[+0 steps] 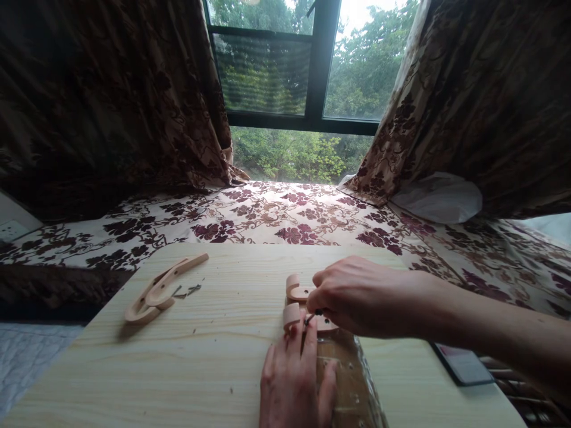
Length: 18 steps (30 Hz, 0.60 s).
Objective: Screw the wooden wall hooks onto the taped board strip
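Note:
My left hand [297, 374] lies with fingers stretched forward over a brown board wrapped in clear film [350, 380]. Its fingertips press on the nearer curved wooden hook [291, 315], which has dark screw holes. Just behind stands a second wooden hook [293, 285]. My right hand [352, 294] is closed above the nearer hook, its fingers pinching a thin dark piece that resembles a screw [308, 319]. The fingers hide most of that piece. On the left of the table, several curved wooden hooks [165, 288] lie together beside loose screws [187, 291].
The pale wooden table [178, 374] carries small dark crumbs. A phone-like dark-edged device [461, 364] lies at the right edge, under my right forearm. Beyond is a ledge covered in flowered cloth [267, 208], with a white plastic bag [439, 197], curtains and a window.

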### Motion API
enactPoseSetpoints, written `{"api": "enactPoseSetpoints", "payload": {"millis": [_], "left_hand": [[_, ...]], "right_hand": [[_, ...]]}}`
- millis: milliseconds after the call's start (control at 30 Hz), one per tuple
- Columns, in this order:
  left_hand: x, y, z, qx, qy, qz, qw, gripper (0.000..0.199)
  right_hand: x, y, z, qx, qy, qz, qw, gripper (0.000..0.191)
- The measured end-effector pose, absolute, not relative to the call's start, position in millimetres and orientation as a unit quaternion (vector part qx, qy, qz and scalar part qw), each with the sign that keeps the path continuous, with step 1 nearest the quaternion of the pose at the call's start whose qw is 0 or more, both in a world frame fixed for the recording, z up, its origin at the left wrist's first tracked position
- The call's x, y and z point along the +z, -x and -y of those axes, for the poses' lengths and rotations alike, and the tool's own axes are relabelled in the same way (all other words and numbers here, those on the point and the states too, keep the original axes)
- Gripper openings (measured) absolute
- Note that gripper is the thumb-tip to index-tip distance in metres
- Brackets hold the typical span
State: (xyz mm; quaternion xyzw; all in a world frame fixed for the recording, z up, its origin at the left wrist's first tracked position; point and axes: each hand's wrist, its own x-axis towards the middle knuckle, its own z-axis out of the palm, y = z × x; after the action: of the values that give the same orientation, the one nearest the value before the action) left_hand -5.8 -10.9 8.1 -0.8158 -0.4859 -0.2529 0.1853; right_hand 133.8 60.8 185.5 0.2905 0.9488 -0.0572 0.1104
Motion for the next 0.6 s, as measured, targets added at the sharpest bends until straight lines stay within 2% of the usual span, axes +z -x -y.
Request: {"api": "enactPoseSetpoints", "payload": {"millis": [600], "left_hand": [[13, 6, 12, -0.253, 0.821, 0.489, 0.150, 0.052]], "right_hand": [[183, -117, -64, 0.030, -0.286, -0.946, 0.147, 0.013]]}}
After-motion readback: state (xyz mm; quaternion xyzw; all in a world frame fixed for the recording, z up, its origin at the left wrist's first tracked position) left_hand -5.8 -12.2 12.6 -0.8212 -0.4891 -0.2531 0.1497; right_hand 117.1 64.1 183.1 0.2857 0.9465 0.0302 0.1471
